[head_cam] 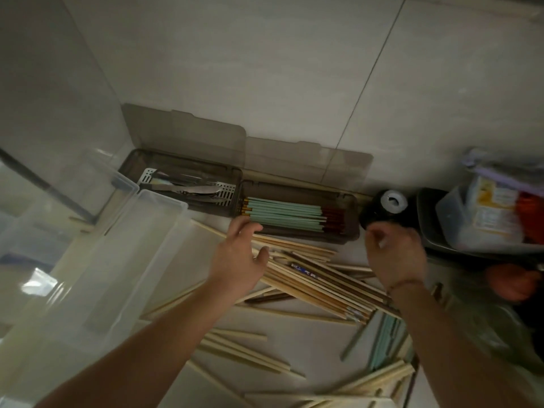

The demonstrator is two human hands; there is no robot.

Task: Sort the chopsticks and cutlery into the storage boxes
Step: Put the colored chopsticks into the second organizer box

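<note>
- Dozens of wooden chopsticks (312,278) lie in a loose heap across the middle of the frame, fanning toward the lower right, where a few pale green ones (385,340) are mixed in.
- Just above the heap, centre frame, sits the right-hand storage box (351,219), brown and translucent, lid folded back against the wall; mint-green chopsticks with dark red ends (288,217) lie side by side inside it.
- Touching its left end is the left-hand storage box (132,163), also with its lid open, holding metal cutlery (194,188) on a white slotted insert.
- Left hand (238,260) hovers over the near-left corner of the chopstick box and the top of the heap, fingers relaxed and spread, gripping nothing.
- Right hand (394,254) hangs over the right end of the heap, fingers curled loosely inward; whether it pinches anything, one cannot tell, as it is blurred.
- The two hands are well apart, the heap between them.
- Clear plastic bins (97,260) fill the left of the frame.
- A black roll with a white core (382,210) stands just right of the chopstick box.
- A dark tray with a clear tub of packets (482,219) is at the right edge.
</note>
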